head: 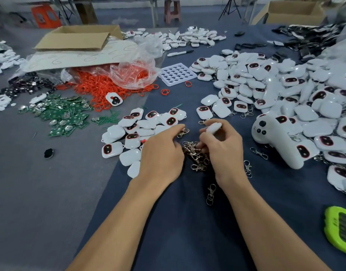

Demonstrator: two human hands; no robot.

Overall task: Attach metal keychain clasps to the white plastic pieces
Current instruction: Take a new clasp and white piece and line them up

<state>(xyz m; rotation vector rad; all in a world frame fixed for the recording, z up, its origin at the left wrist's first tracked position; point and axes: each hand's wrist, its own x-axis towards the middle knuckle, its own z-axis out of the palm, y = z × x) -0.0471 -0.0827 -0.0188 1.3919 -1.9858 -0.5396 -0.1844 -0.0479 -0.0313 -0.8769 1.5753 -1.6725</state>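
Head view: my right hand (223, 147) pinches a white piece (214, 127) above the clasp pile (195, 154). My left hand (161, 153) reaches one clasp (183, 132); gripped or only touched, I can't tell. The risk here is tangled neighbours dragging along.

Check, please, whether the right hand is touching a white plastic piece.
Touching. The head view shows the right hand curled round the white plastic piece, gripping it.

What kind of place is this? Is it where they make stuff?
Probably a small assembly workshop: there are heaps of identical white plastic pieces, a pile of green circuit boards, and loose metal clasps waiting to be attached.
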